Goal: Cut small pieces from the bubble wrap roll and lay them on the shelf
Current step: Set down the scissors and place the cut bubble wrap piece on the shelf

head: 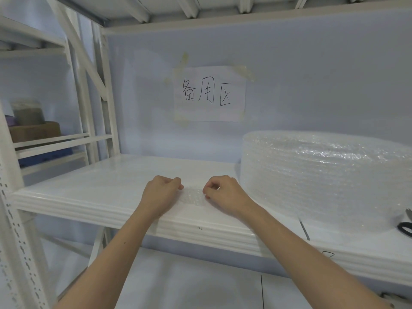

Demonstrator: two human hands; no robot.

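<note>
A small clear piece of bubble wrap (193, 197) lies on the white shelf (93, 188) near its front edge. My left hand (159, 195) pinches the piece's left end and my right hand (223, 194) pinches its right end, both with curled fingers resting on the shelf. The big bubble wrap roll (323, 177) lies on its flat side on the right of the shelf, just right of my right hand. Black-handled scissors (405, 226) lie at the far right edge, partly cut off by the frame.
A paper sign (209, 93) with handwritten characters is taped to the back wall. White uprights (109, 121) bound the shelf on the left, and beyond them a neighbouring rack holds a cardboard box (33, 130). Another shelf hangs overhead.
</note>
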